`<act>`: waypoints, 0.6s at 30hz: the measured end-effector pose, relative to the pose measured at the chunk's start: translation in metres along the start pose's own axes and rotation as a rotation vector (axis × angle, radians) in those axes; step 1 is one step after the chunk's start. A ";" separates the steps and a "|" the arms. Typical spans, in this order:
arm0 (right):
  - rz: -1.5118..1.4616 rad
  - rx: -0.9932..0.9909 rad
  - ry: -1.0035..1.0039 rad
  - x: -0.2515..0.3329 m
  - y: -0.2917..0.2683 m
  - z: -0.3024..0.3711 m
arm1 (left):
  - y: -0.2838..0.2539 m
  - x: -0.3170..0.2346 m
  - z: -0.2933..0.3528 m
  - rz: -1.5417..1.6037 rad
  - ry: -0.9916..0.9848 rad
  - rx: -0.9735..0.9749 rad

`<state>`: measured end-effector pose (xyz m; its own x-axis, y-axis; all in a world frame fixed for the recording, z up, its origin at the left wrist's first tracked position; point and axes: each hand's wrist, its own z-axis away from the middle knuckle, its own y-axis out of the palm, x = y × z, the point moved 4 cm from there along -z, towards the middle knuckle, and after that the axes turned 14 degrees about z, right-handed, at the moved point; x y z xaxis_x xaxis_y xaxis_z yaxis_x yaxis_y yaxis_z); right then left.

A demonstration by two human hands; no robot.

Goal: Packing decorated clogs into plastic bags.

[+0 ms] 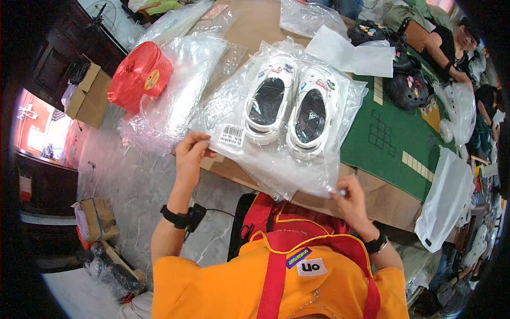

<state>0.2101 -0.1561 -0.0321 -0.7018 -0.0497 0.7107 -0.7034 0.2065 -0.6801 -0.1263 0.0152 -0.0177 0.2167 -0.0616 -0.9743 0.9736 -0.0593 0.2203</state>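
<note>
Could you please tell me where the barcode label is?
In the head view, the barcode label is just left of centre, on the clear bag, between the left hand and the white shoes.

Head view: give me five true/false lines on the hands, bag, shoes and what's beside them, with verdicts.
1. The left hand and right hand both hold the clear bag. True.
2. The shoes are black outside. False: they are white.
3. A red roll lies to the left of the shoes. True.
4. The left hand rests on the red roll. False: it grips the edge of the clear bag.
5. The barcode label is nearer the left hand than the right hand. True.
</note>
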 end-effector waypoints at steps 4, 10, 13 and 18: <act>-0.197 0.189 0.188 -0.001 0.022 0.023 | -0.018 0.018 0.022 -0.027 0.081 -0.122; -0.625 0.149 0.550 -0.024 0.031 0.025 | -0.002 0.005 0.058 -0.225 0.330 -0.216; -0.693 0.186 0.552 -0.022 0.034 0.025 | 0.009 0.000 0.069 -0.179 0.487 -0.278; -0.681 0.193 0.541 -0.025 0.033 0.027 | 0.065 0.014 0.098 -0.485 0.344 0.254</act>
<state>0.2014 -0.1741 -0.0772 -0.0092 0.3771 0.9261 -0.9896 0.1296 -0.0626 -0.0673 -0.0871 -0.0128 -0.1921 0.3519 -0.9161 0.9288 -0.2363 -0.2855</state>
